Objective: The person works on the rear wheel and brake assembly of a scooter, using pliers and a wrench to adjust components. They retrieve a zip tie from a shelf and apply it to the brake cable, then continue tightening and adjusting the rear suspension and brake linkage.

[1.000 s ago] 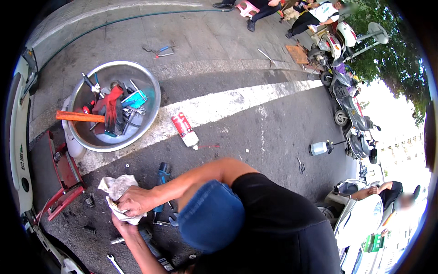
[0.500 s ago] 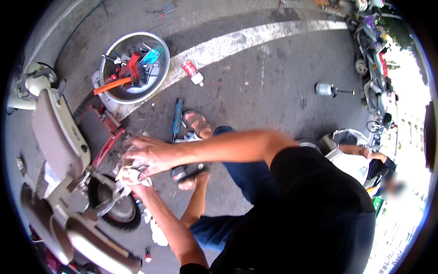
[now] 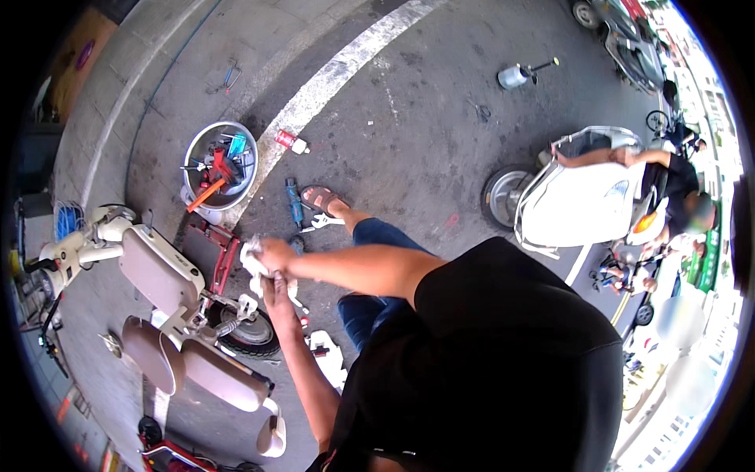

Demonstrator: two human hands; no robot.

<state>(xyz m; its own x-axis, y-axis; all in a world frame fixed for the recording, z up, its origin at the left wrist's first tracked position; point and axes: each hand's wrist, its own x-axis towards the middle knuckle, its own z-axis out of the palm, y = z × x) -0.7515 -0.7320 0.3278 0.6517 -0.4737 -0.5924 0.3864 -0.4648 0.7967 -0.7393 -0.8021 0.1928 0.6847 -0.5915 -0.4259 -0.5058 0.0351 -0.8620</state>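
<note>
A white rag [image 3: 250, 256] is bunched between my two hands, in front of the beige scooter [image 3: 157, 271]. My right hand [image 3: 275, 256] is closed on it from above, fingers partly hidden. Just below, my left hand [image 3: 275, 291] is closed against the rag's lower part, and the hands almost meet. Beyond them lie the scooter's rear wheel [image 3: 253, 334] and a red metal frame [image 3: 226, 253]. By my sandalled foot [image 3: 321, 197] are a blue power tool [image 3: 294, 204] and a silver wrench [image 3: 322, 223].
A metal basin [image 3: 253, 169] full of tools stands at the upper left, near a red-and-white bottle [image 3: 292, 141]. A spray bottle [image 3: 513, 76] rests farther off on the asphalt. At right, a person [image 3: 668, 173] is with a white scooter [image 3: 578, 204]. White parts [image 3: 328, 355] lie below my left arm.
The view has shifted, showing more of the beige scooter and the white scooter at right. My hands have drawn closer together around the rag.
</note>
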